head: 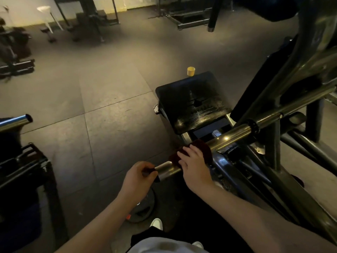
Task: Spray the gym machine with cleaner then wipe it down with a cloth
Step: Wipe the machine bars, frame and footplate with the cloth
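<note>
The right hand point(193, 161) lies on top of a dark red cloth point(203, 147), its fingers spread and nearly straight, pressing the cloth down onto the machine's chrome bar point(233, 133). The thumb is hidden, so whether it hooks under the bar cannot be told. The cloth is draped over the bar a little way in from the bar's near end, and it shows beyond the fingertips and on both sides of the hand.

The left hand point(138, 175) is at the near end of the bar, its fingers curled and pinching a small dark object point(149, 172) that touches the bar's tip. The dim light does not show what the object is.

From that end the bar runs up and to the right into the dark steel frame point(273, 154) of the gym machine. Just beyond the bar's middle sits a black ribbed footplate point(197, 105), tilted up toward the camera. A small yellow cup point(191, 71) stands on the floor past the footplate's far edge, well away from the bar. Below the bar's near end a dark weight plate point(144, 207) lies flat on the grey rubber floor tiles point(109, 110), and a white shoe point(156, 223) shows just nearer than it. Far to the left of the bar, a second chrome tube point(17, 121) pokes out above a black rack point(31, 161).
</note>
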A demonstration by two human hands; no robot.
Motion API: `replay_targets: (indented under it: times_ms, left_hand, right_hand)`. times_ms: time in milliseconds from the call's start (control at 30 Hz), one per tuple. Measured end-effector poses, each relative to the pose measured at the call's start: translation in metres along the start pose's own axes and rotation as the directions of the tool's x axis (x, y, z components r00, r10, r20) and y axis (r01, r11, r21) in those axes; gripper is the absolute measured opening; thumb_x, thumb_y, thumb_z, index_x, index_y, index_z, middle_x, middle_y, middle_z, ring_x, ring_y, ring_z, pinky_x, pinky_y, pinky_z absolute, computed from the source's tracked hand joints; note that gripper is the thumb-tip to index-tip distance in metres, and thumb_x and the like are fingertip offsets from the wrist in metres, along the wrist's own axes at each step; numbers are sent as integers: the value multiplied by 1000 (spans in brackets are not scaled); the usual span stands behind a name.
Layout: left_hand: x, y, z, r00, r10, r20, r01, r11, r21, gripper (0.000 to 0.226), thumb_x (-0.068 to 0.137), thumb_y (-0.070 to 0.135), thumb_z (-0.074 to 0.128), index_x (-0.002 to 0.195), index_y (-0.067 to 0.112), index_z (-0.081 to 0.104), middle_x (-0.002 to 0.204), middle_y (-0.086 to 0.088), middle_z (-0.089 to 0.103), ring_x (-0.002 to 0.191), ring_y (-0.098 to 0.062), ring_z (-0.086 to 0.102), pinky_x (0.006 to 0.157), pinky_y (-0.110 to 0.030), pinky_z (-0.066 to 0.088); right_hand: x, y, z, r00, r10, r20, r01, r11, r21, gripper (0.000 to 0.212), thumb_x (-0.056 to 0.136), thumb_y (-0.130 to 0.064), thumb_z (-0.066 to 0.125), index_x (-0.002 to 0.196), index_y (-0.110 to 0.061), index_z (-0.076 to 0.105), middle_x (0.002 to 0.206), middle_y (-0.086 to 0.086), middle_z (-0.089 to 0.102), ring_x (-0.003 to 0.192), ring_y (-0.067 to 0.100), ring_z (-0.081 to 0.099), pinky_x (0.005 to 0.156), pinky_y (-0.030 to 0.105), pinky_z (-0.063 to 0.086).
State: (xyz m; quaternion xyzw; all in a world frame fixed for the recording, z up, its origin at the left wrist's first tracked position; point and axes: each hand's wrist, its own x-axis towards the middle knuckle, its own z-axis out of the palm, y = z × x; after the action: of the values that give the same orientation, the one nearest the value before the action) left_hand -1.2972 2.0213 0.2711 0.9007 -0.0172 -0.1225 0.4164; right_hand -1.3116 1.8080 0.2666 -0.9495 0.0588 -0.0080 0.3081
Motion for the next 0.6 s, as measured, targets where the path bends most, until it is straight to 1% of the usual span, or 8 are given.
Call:
replay_targets:
  times_ms: [100,167,233,333,433,500,533,600]
  left_hand:
    - [-5,-3,1,999,-40,-19,39,998,-46,18,92,23,77,106,30,68,106,11,67,90,-2,66,86,-25,55]
    - [-5,-7,3,998,-65,-22,63,995,-81,22,91,23,78,111,24,69,105,10,70,87,-1,68,87,-29,57]
    - [-5,-10,4,996,-86,-25,82,990,-115,23,90,23,80,110,23,71,102,10,72,87,-2,69,87,-31,58]
    - [-4,-12,3,996,-86,-27,82,989,-127,17,89,23,80,104,25,73,97,10,73,87,-6,70,87,-34,58]
    - [-4,-13,2,996,-88,-7,86,983,-160,11,89,21,80,96,28,76,86,6,76,71,-20,71,71,-41,61]
    - [-4,-14,0,995,-103,3,102,976,-191,10,89,21,80,96,27,76,82,1,76,68,-31,70,61,-42,59]
    - [-3,-14,-1,994,-105,7,104,974,-203,10,89,21,80,97,27,77,83,-1,76,68,-33,70,58,-41,58]
    - [-3,-17,-1,993,-114,13,114,969,-221,11,89,22,81,96,28,77,84,-2,76,64,-28,69,57,-39,57]
  right_hand:
    - [-18,-31,23,991,-112,78,110,993,32,41,108,-18,49,148,-20,54,160,-5,38,154,9,13,113,17,15]
    - [-19,-38,28,989,-115,90,108,991,79,40,107,-17,50,147,-20,55,158,-5,39,152,7,14,111,15,15]
    - [-17,-34,24,988,-113,101,100,987,127,39,106,-17,53,145,-20,58,156,-7,42,150,4,18,113,15,15]
    - [-11,-16,11,984,-131,122,113,984,141,39,104,-20,57,143,-21,59,155,-10,45,149,2,22,121,21,17]
    - [4,10,-9,997,-44,65,35,990,134,37,105,-23,57,141,-19,61,154,-7,47,149,7,25,122,25,14]
    - [15,23,-19,999,26,21,-28,992,121,36,105,-27,56,139,-17,63,153,-3,48,150,10,26,125,33,19]
    - [17,26,-20,998,55,7,-55,993,108,36,106,-28,55,138,-17,64,153,-2,48,150,11,26,124,37,22]
    - [16,18,-16,995,103,-7,-102,992,79,35,106,-30,53,137,-19,64,153,-3,46,151,11,23,121,42,28]
